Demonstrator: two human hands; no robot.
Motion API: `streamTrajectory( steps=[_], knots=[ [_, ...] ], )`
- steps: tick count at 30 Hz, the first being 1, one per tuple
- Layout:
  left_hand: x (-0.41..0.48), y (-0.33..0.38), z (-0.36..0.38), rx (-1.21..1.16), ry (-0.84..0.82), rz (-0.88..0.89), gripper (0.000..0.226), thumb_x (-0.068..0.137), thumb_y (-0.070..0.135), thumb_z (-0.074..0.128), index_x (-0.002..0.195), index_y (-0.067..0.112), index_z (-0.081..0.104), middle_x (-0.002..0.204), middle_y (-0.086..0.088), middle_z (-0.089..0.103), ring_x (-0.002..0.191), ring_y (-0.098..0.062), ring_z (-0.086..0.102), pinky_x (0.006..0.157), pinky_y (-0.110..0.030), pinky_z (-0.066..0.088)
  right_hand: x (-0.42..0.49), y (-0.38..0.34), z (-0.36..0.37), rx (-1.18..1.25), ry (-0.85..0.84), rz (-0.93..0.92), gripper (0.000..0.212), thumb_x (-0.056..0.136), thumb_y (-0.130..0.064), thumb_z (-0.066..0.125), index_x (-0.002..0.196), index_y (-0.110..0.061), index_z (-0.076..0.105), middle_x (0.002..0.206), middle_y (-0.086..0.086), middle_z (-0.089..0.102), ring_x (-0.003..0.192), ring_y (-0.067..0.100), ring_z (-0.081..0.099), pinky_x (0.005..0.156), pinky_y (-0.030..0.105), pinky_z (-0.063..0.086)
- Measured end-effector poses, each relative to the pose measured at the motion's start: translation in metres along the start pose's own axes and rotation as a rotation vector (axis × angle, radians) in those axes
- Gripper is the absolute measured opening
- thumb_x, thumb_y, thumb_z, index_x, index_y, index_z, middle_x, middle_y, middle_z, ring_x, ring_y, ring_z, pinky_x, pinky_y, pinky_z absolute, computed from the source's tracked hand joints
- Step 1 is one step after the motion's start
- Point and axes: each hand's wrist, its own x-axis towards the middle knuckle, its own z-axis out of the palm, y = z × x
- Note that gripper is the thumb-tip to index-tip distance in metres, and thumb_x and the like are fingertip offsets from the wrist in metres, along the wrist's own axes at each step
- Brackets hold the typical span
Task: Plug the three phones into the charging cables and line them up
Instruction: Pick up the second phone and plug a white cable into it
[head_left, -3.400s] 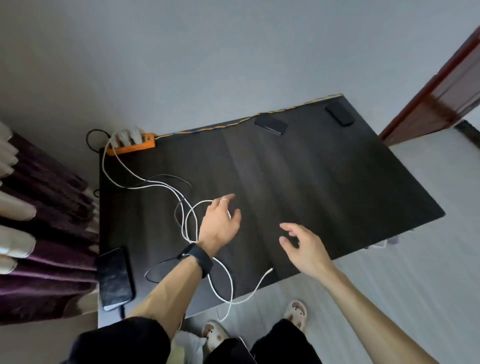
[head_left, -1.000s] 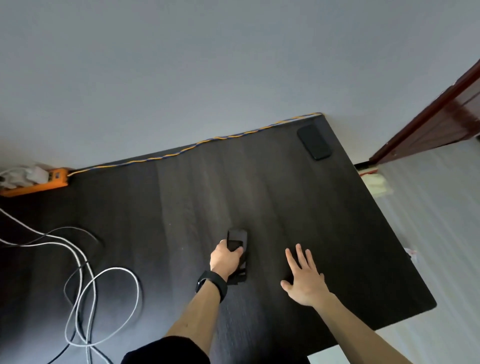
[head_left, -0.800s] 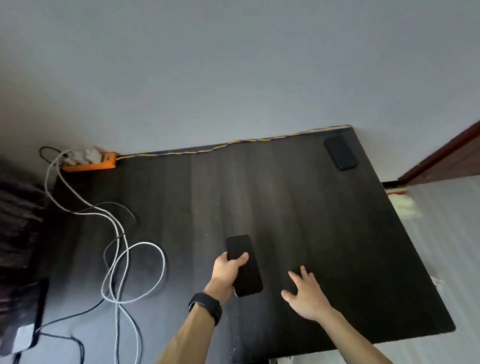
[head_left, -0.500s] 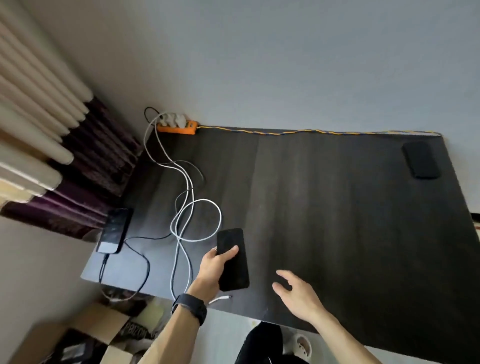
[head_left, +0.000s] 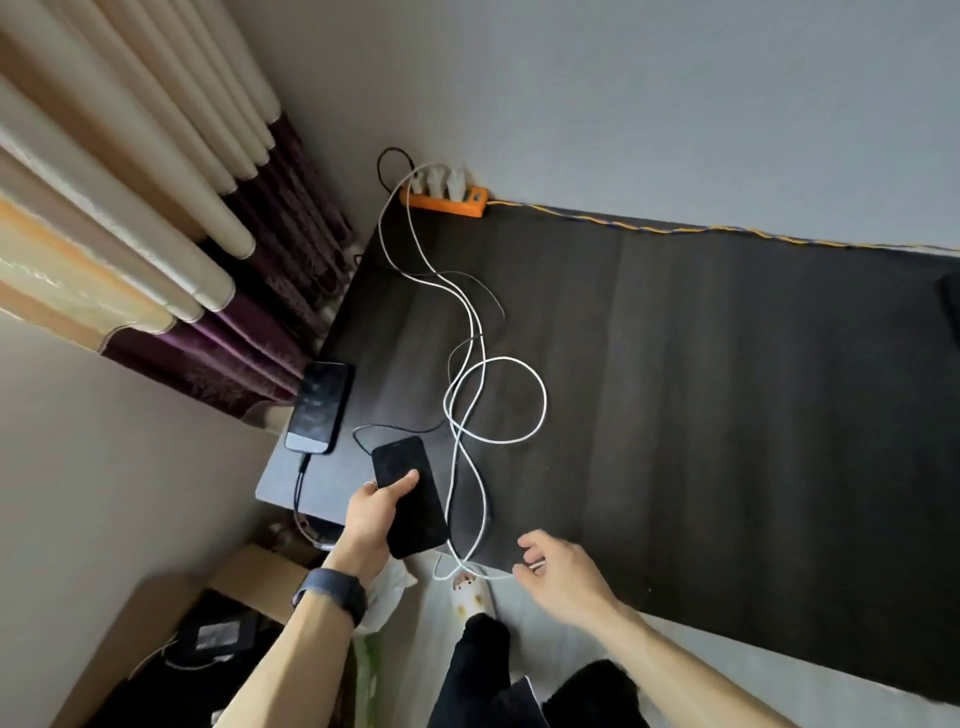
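Since L hand lifted second phone off mid-table and brought it over by white cables, plugging in looks next. First phone lies at table corner w/ dark cable already in. Third phone far off at right edge, untouched.

L hand: fingers wrapped round second phone, thumb across screen, held just above near edge.

R hand: no longer flat on table, fingers half curled, tips at white plug end. Pinched or only touching, can't tell.
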Motion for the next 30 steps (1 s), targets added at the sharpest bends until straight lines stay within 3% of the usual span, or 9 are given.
streamTrajectory(
  steps=[6, 9, 11, 14, 16, 18, 21, 24, 30],
  knots=[
    [0.045, 0.019, -0.034, 0.034, -0.088, -0.065, 0.041, 0.081, 0.018, 0.078, 0.111, -0.008, 0.065, 0.102, -0.026, 0.074, 0.088, -0.042, 0.073, 0.065, -0.046, 0.060, 0.034, -0.052, 0.053, -0.302, 0.107, 0.006, 0.040, 0.090, -0.050, 0.055, 0.121, -0.025, 0.054, 0.117, -0.001, 0.057, 0.111, 0.027, 0.062, 0.086, 0.039, 0.049],
    [0.052, 0.022, -0.042, 0.060, -0.121, -0.082, 0.033, 0.084, 0.016, 0.076, 0.107, -0.004, 0.065, 0.099, -0.024, 0.074, 0.088, -0.041, 0.073, 0.066, -0.046, 0.061, 0.051, -0.072, 0.067, -0.332, 0.202, 0.141, 0.053, 0.086, -0.060, 0.059, 0.116, -0.018, 0.048, 0.115, 0.004, 0.053, 0.108, 0.032, 0.064, 0.084, 0.043, 0.051],
    [0.058, 0.022, -0.047, 0.087, -0.156, -0.099, 0.034, 0.084, 0.015, 0.076, 0.109, -0.003, 0.064, 0.100, -0.024, 0.074, 0.090, -0.041, 0.073, 0.070, -0.049, 0.062, 0.062, -0.083, 0.071, -0.307, 0.240, 0.204, 0.056, 0.086, -0.058, 0.062, 0.117, -0.014, 0.049, 0.116, 0.005, 0.057, 0.109, 0.034, 0.064, 0.085, 0.043, 0.051],
    [0.061, 0.013, -0.050, 0.162, -0.210, -0.144, 0.032, 0.083, 0.014, 0.077, 0.108, -0.001, 0.063, 0.099, -0.022, 0.074, 0.085, -0.038, 0.073, 0.069, -0.046, 0.062, 0.067, -0.091, 0.076, -0.303, 0.218, 0.224, 0.038, 0.095, -0.042, 0.056, 0.117, -0.010, 0.054, 0.119, 0.010, 0.065, 0.112, 0.035, 0.064, 0.088, 0.042, 0.051],
    [0.059, 0.003, -0.046, 0.209, -0.250, -0.176, 0.024, 0.084, 0.010, 0.075, 0.103, 0.001, 0.063, 0.093, -0.019, 0.074, 0.078, -0.033, 0.072, 0.067, -0.042, 0.062, 0.069, -0.084, 0.076, -0.197, 0.215, 0.258, 0.025, 0.096, -0.032, 0.054, 0.108, -0.010, 0.056, 0.111, 0.014, 0.071, 0.107, 0.036, 0.066, 0.086, 0.040, 0.051],
    [0.056, -0.009, -0.037, 0.234, -0.298, -0.213, 0.026, 0.082, 0.007, 0.076, 0.104, 0.000, 0.064, 0.094, -0.021, 0.074, 0.079, -0.034, 0.071, 0.075, -0.047, 0.062, 0.066, -0.073, 0.070, 0.047, 0.191, 0.289, 0.014, 0.097, -0.027, 0.051, 0.098, -0.013, 0.052, 0.098, 0.011, 0.074, 0.095, 0.032, 0.071, 0.081, 0.038, 0.055],
    [0.055, -0.021, -0.018, 0.235, -0.362, -0.246, 0.026, 0.083, 0.006, 0.075, 0.107, 0.001, 0.065, 0.100, -0.021, 0.074, 0.085, -0.035, 0.072, 0.076, -0.046, 0.062, 0.055, -0.062, 0.051, 0.438, 0.150, 0.312, 0.008, 0.102, -0.021, 0.046, 0.098, -0.014, 0.046, 0.089, 0.003, 0.075, 0.066, 0.023, 0.076, 0.058, 0.026, 0.057],
    [0.059, -0.027, 0.001, 0.185, -0.430, -0.276, 0.030, 0.086, 0.008, 0.072, 0.115, 0.002, 0.064, 0.110, -0.023, 0.073, 0.102, -0.040, 0.070, 0.084, -0.049, 0.059, 0.044, -0.052, 0.033, 0.743, 0.163, 0.354, 0.005, 0.103, -0.015, 0.046, 0.099, -0.013, 0.044, 0.090, 0.011, 0.073, 0.062, 0.031, 0.074, 0.057, 0.034, 0.061],
    [0.054, -0.030, 0.024, 0.176, -0.473, -0.274, 0.023, 0.089, 0.008, 0.069, 0.112, 0.007, 0.063, 0.106, -0.017, 0.074, 0.092, -0.032, 0.072, 0.072, -0.040, 0.060, 0.036, -0.025, 0.013, 0.846, 0.311, 0.371, 0.006, 0.102, -0.013, 0.050, 0.104, -0.008, 0.053, 0.075, 0.009, 0.062, 0.049, 0.017, 0.053, 0.058, 0.031, 0.053]
  ],
)
